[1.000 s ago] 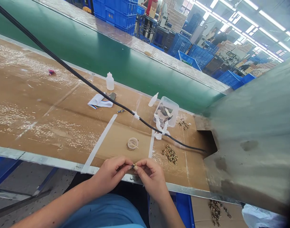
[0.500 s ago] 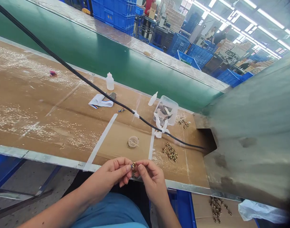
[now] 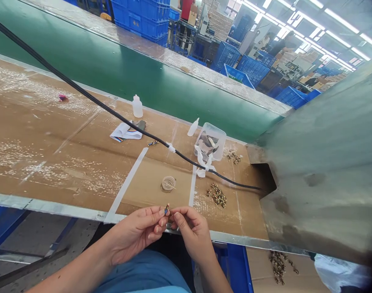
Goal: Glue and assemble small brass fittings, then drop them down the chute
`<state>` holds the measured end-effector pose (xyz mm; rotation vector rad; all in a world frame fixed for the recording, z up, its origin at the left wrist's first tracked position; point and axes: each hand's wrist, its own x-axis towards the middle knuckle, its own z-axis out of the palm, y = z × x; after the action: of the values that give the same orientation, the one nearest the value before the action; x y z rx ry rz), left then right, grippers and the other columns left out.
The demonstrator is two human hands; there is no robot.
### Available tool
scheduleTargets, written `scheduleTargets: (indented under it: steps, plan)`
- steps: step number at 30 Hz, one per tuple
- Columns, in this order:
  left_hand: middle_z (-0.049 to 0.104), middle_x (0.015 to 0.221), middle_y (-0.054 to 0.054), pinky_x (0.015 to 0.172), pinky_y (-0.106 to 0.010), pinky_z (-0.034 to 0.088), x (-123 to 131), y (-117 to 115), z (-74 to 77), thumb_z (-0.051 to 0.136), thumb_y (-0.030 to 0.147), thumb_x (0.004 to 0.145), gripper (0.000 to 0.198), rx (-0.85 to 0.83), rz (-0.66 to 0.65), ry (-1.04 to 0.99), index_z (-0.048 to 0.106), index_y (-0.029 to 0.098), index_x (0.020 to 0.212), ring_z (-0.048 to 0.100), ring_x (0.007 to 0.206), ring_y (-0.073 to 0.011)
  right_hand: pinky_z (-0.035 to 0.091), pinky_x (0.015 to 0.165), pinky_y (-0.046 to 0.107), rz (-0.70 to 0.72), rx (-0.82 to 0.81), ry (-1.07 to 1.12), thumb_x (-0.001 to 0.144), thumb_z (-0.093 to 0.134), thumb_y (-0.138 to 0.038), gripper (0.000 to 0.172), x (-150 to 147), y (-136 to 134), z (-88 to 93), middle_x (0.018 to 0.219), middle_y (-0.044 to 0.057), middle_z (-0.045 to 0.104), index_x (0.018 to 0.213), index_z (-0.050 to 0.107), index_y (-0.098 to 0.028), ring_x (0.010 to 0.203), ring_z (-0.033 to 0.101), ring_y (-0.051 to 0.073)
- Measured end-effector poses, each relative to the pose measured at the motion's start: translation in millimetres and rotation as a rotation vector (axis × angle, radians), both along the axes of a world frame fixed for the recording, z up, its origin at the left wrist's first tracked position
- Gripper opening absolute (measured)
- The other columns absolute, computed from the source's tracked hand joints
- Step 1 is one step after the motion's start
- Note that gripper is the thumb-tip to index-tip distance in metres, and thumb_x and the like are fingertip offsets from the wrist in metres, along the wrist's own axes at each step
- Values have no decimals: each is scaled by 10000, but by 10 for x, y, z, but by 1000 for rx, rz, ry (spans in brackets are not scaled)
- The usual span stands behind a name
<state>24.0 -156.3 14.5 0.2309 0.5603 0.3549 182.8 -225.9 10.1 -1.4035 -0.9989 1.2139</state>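
My left hand [image 3: 140, 231] pinches a small brass part [image 3: 166, 209] between thumb and forefinger at the near edge of the cardboard-covered bench [image 3: 51, 142]. My right hand [image 3: 192, 228] is curled right beside it, fingertips close to the same part; what its fingers hold, if anything, I cannot make out. A pile of like brass parts [image 3: 218, 196] lies just beyond my right hand. A small round clear dish [image 3: 168, 184] sits beyond my left hand.
A black cable [image 3: 112, 114] runs diagonally across the bench, taped down near a clear plastic tub [image 3: 210, 142]. Two small white bottles [image 3: 137, 106] and a folded paper [image 3: 125, 132] lie further back. A green conveyor belt [image 3: 143, 77] runs behind. More brass parts [image 3: 279, 266] lie lower right.
My left hand has turned palm-up and lifted the brass part slightly. My right hand has loosened and drawn back a little from the part.
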Motion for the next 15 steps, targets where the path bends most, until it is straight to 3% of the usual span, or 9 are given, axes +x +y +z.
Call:
scheduleTargets:
  steps: [5, 7, 10, 11, 13, 14, 15]
  plan:
    - [523, 714, -4, 517, -121, 361, -10, 50, -9, 750, 283, 774, 242, 183, -16, 144, 603, 103, 843, 446, 583, -50, 496, 622, 238, -11, -3, -58, 892, 571, -377, 242, 58, -18, -26, 794, 53, 674, 927, 666, -157, 658, 621, 136]
    - [553, 707, -5, 514, -148, 364, -38, 159, -8, 701, 367, 797, 271, 396, -22, 294, 584, 131, 861, 457, 571, -71, 497, 623, 246, -24, 0, -106, 886, 580, -369, 222, 200, -104, -42, 790, 50, 666, 920, 673, -170, 661, 625, 143]
    - [615, 744, -25, 567, -217, 412, -116, 447, 14, 602, 430, 821, 274, 902, -2, 636, 591, 164, 885, 527, 634, -138, 507, 614, 274, -116, 37, -189, 864, 612, -363, 188, 575, -361, -66, 783, 50, 660, 875, 691, -192, 646, 621, 157]
    - [634, 777, -35, 619, -247, 434, -143, 567, 27, 567, 422, 829, 261, 1107, 9, 771, 607, 171, 888, 557, 695, -167, 508, 589, 281, -202, 80, -222, 849, 628, -375, 188, 725, -468, -64, 762, 48, 655, 838, 695, -199, 625, 614, 161]
    - [661, 846, -49, 711, -297, 448, -179, 821, 55, 506, 391, 834, 250, 1447, 30, 1039, 636, 183, 883, 587, 788, -210, 492, 511, 286, -554, 209, -315, 818, 648, -442, 234, 1014, -674, -20, 675, 33, 627, 749, 676, -219, 565, 587, 170]
    - [666, 844, -50, 715, -308, 449, -181, 949, 67, 479, 375, 831, 253, 1548, 24, 1137, 642, 185, 870, 594, 782, -217, 497, 505, 295, -751, 194, -379, 837, 628, -448, 226, 1137, -762, 26, 720, 40, 638, 780, 670, -234, 599, 600, 185]
    - [669, 840, -54, 722, -316, 449, -171, 1075, 75, 475, 356, 821, 245, 1584, 28, 1180, 645, 182, 848, 597, 779, -225, 509, 532, 304, -828, 193, -406, 871, 598, -426, 193, 1238, -835, 88, 811, 52, 650, 866, 661, -244, 681, 617, 197]
